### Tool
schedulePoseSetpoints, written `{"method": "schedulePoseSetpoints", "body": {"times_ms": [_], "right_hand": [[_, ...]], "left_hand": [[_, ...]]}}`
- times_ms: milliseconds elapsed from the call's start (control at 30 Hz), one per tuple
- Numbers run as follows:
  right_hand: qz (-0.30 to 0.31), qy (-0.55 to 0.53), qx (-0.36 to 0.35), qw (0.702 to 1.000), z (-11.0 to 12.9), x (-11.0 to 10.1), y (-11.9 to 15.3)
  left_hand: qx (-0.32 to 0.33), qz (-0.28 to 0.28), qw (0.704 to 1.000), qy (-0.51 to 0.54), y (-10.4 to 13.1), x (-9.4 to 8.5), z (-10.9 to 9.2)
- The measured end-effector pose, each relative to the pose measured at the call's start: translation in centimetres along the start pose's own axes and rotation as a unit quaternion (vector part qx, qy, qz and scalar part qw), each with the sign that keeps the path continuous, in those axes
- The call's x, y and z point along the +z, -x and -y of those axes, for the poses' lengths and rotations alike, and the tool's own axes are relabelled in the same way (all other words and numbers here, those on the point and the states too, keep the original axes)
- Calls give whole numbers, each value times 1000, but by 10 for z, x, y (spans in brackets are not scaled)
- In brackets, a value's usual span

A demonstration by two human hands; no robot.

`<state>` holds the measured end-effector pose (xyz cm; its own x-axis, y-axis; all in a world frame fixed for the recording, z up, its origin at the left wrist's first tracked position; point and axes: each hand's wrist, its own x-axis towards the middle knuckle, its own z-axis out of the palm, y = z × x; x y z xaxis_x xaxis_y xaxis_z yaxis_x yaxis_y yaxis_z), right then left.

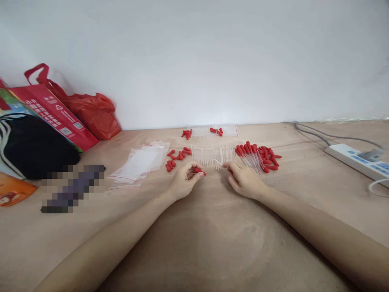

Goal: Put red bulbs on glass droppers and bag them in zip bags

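My left hand is closed on a red rubber dropper bulb, whose narrow end points right. Between the fingertips of my right hand is a thin clear dropper tube, tilted toward the upper left. The bulb and this tube are apart. Just beyond both hands lies a row of clear tubes. To its left are several loose red bulbs. Right of the row, tubes fitted with red bulbs lie side by side, next to a pile of loose bulbs.
Clear zip bags lie left of the bulbs. More bags with red-topped droppers rest by the wall. A power strip with cables is at right. Red bags, a black bag and a blurred dark object occupy the left.
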<state>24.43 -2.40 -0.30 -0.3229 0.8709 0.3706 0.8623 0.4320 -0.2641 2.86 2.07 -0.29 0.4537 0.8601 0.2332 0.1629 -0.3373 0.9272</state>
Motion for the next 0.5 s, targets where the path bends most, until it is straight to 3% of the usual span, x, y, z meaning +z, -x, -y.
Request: {"method": "schedulePoseSetpoints", "body": {"times_ms": [133, 300, 500], "right_hand": [[24, 31, -22, 999, 9, -5, 2], [10, 82, -62, 995, 12, -3, 1], [8, 110, -69, 992, 12, -2, 0]], "left_hand": [[-32, -24, 998, 48, 1, 2, -5], [-90, -20, 985, 144, 2, 3, -6], [-69, -5, 986, 152, 2, 3, -6]]}}
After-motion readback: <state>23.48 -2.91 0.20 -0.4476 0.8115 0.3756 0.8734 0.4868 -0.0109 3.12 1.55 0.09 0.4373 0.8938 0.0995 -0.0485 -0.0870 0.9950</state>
